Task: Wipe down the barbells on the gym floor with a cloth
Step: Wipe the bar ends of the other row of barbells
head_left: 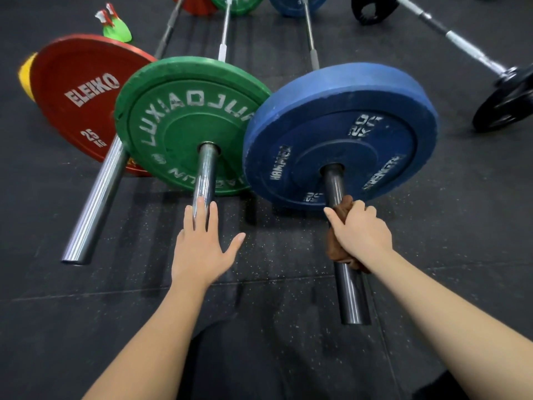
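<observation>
Three barbells lie side by side on the black rubber floor, ends toward me. The left one carries a red plate (83,99), the middle one a green plate (184,122), the right one a blue plate (340,134). My right hand (357,232) grips a brown cloth (336,246) wrapped around the blue barbell's sleeve (350,295), just below the plate. My left hand (202,246) lies flat with straight fingers on the end of the green barbell's sleeve (206,171). The red barbell's sleeve (95,203) lies bare at the left.
A fourth barbell with black plates (507,102) lies at an angle at the right. A green and red object (116,27) sits on the floor behind the red plate, and something yellow (27,75) shows at its left edge. Dark trousers fill the bottom centre.
</observation>
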A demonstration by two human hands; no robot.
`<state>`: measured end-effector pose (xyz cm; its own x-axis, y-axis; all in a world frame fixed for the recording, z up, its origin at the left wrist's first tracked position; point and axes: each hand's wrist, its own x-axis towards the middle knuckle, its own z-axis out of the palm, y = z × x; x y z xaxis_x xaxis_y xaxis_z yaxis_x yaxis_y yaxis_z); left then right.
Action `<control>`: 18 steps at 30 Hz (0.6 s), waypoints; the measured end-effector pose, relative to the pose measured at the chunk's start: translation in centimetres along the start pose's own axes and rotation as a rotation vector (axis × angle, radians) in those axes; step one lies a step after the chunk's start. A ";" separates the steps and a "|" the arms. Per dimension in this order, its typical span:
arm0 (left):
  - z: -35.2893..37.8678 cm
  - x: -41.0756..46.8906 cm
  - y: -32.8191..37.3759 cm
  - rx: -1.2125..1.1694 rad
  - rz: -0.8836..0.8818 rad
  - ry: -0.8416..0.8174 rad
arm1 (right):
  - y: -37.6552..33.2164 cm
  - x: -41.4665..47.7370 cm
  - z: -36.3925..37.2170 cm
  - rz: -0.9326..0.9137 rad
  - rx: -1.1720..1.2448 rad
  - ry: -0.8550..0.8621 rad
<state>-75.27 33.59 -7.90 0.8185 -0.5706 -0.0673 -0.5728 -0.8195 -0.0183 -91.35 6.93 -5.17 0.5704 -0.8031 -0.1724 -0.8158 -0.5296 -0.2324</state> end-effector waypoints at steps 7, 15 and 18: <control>-0.1 0.1 0.0 0.015 -0.007 -0.014 | -0.1 1.9 -0.3 0.072 0.116 -0.060; 0.1 0.2 -0.2 0.019 -0.012 -0.013 | -1.1 6.4 0.2 0.145 0.274 -0.056; 0.0 0.1 0.0 0.017 -0.013 -0.018 | -0.8 6.0 0.0 0.140 0.305 -0.070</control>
<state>-75.13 33.53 -7.94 0.8249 -0.5589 -0.0849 -0.5631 -0.8256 -0.0362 -87.26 2.59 -6.05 0.4684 -0.8361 -0.2856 -0.8266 -0.3005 -0.4759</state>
